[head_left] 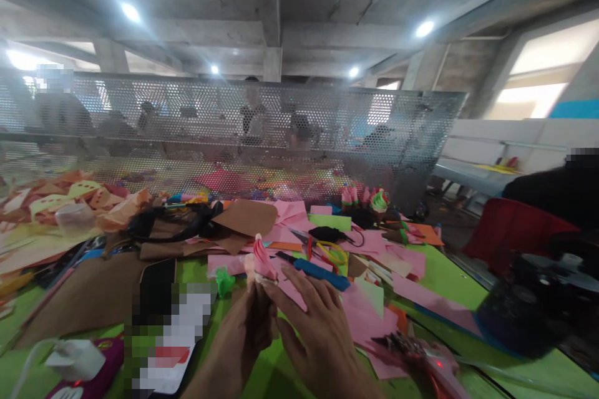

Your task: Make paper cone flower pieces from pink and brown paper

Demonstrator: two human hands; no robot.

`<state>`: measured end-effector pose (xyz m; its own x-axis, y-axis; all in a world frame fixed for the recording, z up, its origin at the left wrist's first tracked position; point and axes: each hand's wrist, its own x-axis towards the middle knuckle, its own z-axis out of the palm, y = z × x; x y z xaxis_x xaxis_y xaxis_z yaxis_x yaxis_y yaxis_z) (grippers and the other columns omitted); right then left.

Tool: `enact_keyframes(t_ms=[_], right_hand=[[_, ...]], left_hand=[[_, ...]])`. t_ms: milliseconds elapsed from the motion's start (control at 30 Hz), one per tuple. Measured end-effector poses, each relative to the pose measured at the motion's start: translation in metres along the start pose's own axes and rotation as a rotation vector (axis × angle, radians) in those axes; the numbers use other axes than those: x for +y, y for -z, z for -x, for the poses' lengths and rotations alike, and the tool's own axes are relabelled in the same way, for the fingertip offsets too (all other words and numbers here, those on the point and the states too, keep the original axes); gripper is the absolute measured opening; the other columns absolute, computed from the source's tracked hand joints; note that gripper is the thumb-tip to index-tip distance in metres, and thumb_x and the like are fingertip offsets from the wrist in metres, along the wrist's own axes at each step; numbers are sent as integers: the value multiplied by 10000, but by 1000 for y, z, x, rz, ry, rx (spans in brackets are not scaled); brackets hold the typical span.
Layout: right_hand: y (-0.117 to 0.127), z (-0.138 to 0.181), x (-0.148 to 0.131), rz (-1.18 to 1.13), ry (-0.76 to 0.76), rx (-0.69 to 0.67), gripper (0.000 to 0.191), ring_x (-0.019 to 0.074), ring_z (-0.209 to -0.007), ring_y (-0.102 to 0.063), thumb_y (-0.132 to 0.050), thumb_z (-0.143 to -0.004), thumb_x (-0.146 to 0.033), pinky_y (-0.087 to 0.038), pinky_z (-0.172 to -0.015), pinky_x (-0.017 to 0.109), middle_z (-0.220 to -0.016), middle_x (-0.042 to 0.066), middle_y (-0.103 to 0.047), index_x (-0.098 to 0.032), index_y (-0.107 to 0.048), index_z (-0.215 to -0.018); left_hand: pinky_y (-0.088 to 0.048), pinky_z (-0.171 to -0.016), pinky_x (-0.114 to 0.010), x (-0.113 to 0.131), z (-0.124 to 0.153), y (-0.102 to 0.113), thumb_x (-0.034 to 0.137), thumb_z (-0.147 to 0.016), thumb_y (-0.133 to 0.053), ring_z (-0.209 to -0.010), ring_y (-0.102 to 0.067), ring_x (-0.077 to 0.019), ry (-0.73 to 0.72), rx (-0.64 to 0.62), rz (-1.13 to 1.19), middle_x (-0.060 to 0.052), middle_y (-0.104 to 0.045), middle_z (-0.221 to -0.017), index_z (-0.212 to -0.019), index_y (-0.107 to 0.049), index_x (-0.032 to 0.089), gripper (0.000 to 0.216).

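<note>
My left hand (pixel 253 327) is closed around the lower part of a small craft cupcake (pixel 263 263), which stands upright with a pink swirled top and a pale tip. Most of its base is hidden by the fingers. My right hand (pixel 318 318) is just to the right, fingers stretched out, its index fingertip close to the cupcake's side; whether they touch I cannot tell. Beyond the right fingers lies a blue craft knife (pixel 322 272). A scrap of bright green material (pixel 224 280) sits left of the cupcake.
Paper offcuts (pixel 369 318) cover much of the green table (pixel 449 280). A glue gun (pixel 435 365) with a red light lies front right, near a dark round device (pixel 519 312). A white plug (pixel 77 358) is front left. Finished-looking cupcakes (pixel 380 201) stand before a perforated metal screen (pixel 299 118).
</note>
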<state>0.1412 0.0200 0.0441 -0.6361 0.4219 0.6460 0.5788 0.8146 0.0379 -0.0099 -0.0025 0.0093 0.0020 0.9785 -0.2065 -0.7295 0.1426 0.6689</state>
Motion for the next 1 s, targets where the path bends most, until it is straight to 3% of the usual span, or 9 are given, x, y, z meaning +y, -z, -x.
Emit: enact_keyframes(t_ms=[267, 500, 733, 1000], right_hand=[[-2, -2, 1, 25, 9, -17, 599, 294, -1230, -467, -504, -892, -150, -403, -957, 482, -1456, 107, -451, -293, -394, -1463], [0, -2, -2, 2, 18, -26, 628, 277, -1235, -461, -484, -897, -132, -384, -983, 475, -1452, 93, -463, -302, -347, -1486], [-4, 0, 1, -49, -31, -16, 695, 292, -1265, -431, -515, -852, -108, -387, -968, 480, -1478, 84, -422, -318, -332, -1489], [-2, 1, 0, -170, -101, -4, 721, 296, -1267, -425, -520, -805, -80, -381, -983, 491, -1464, 61, -426, -321, -364, -1467]], left_hand=[[-414, -506, -250, -3, 1, -3, 557, -804, -665, -589, -597, -141, -58, 29, 24, -22, -677, -706, -987, -682, 190, 410], [-459, -521, -275, -1, 0, 0, 571, -786, -676, -624, -634, -168, -60, 33, -16, -50, -709, -766, -1019, -698, 192, 445], [-435, -494, -272, -2, -4, 2, 588, -774, -676, -568, -590, -162, -52, -13, -51, -28, -653, -635, -818, -708, 195, 397], [-484, -642, -296, -1, -1, 2, 580, -786, -666, -780, -653, -210, -72, -3, -4, -67, -704, -805, -1045, -701, 188, 471]])
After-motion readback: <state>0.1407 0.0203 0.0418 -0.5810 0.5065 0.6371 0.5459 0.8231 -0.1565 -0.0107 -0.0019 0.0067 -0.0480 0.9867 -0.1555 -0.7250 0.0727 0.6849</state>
